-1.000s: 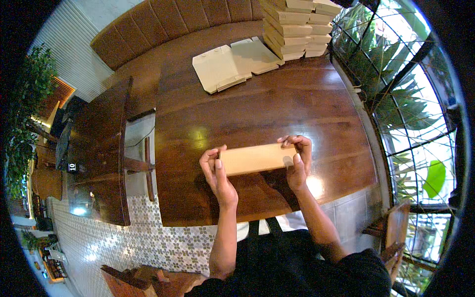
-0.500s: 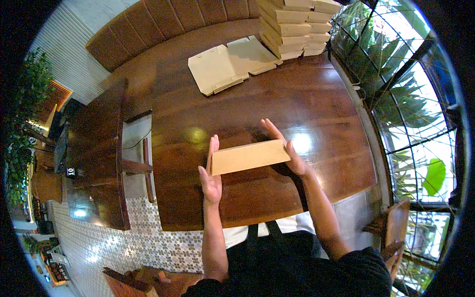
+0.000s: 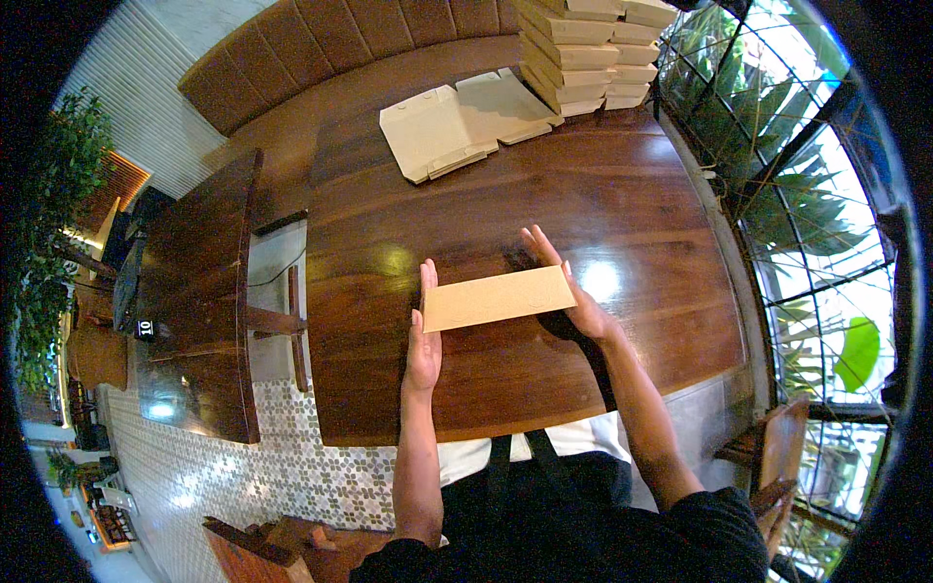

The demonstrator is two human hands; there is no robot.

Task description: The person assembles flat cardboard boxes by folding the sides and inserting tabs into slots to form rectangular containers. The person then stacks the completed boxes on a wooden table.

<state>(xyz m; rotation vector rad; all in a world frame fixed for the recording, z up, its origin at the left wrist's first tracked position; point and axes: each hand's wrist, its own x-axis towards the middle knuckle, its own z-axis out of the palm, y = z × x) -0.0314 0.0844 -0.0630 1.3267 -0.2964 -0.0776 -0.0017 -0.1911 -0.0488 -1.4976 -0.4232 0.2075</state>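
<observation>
A tan cardboard box [image 3: 501,298] is held between my two hands above the wooden table [image 3: 466,214], its long narrow face toward me. My left hand [image 3: 424,358] presses its palm side against the left end, fingers stretched forward and thumb up. Against the right end rests my right hand [image 3: 587,311], its fingers also extended forward. The box tilts slightly, right end farther away. Its underside and far side are hidden.
Flat unfolded cardboard blanks [image 3: 423,131] lie at the table's far side. Beside them rises a tall stack of folded cardboard boxes [image 3: 583,58]. A padded bench [image 3: 340,49] runs behind. Another wooden table [image 3: 194,311] stands left, a wooden chair [image 3: 777,442] at right.
The box has tipped a little, and its long face looks slightly broader. Both hands stay on its ends. The whole scene has shifted slightly rightward in view.
</observation>
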